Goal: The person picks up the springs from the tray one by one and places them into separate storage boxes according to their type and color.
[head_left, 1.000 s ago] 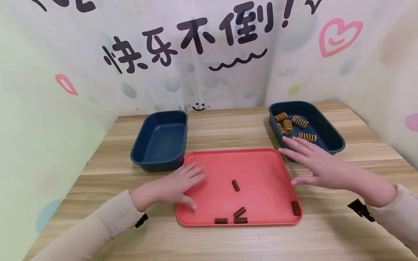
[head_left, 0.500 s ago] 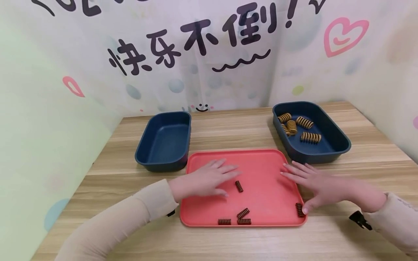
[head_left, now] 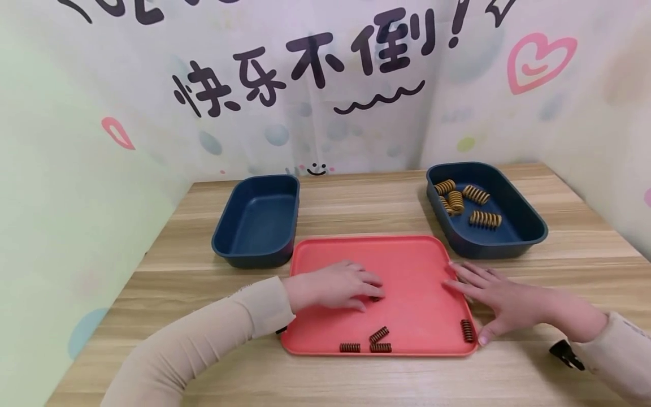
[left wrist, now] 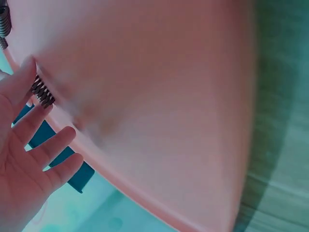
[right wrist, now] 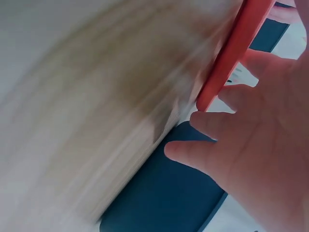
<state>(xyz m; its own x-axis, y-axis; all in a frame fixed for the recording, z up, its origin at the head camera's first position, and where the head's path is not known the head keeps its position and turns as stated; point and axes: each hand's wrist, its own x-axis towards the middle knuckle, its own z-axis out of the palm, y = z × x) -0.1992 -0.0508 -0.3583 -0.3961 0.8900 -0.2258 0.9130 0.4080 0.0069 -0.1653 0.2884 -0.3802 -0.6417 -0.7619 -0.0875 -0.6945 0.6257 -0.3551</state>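
Observation:
My left hand (head_left: 342, 285) reaches over the middle of a red tray (head_left: 412, 265), its fingers bent down at a small dark coil spring (left wrist: 44, 92). In the left wrist view the spring shows between thumb and index fingertip; from the head it is mostly covered by the fingers, with the thumb a little apart from it. My right hand (head_left: 513, 299) is spread at the tray's right edge, holding nothing, its fingertips over the rim. Beside its thumb, inside the tray, lies another dark spring (head_left: 467, 331). Three more, one a slanted spring (head_left: 378, 334), lie by the front rim.
A blue bin (head_left: 256, 226) with a bare floor stands behind the tray on the left. At the back right, a second blue bin (head_left: 508, 240) holds several larger yellowish springs (head_left: 485, 219). Behind the wooden table (head_left: 356, 212) hangs a printed cloth (head_left: 356, 135).
My left hand has moved right across the tray and lowered onto the middle spring. The right hand has come down from beside the right bin to the tray's right edge.

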